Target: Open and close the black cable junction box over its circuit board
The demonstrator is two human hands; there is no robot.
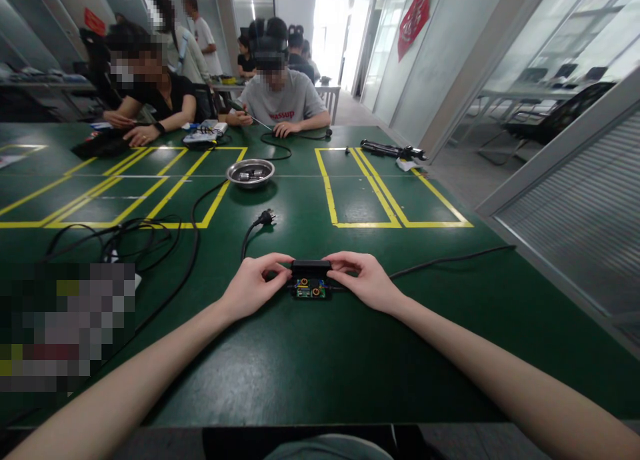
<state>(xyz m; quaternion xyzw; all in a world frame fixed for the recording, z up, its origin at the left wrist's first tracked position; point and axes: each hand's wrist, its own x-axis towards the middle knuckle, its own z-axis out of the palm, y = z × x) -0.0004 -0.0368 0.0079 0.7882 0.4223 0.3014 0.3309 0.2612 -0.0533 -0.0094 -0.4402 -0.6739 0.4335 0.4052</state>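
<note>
My left hand [256, 285] pinches the left end of a black adapter cover [311, 267] between thumb and fingers. At its right end, my right hand [367, 283] grips the same cover in a matching pinch. The cover is raised on edge just behind an exposed circuit board [310, 289] with copper-coloured coils. The board lies near the green tabletop between my hands, and a black cable [450, 257] runs off to the right. Whether cover and board are joined I cannot tell. Behind my left hand lies a black power plug [265, 218] on its cord.
A metal bowl [251, 174] with small metal parts stands further back. Coiled black cables [135, 241] lie at left, behind a blurred area. Yellow tape [367, 225] marks the green table [240, 373]. A black tool-like object [390, 149] rests back right. Two people work across the table.
</note>
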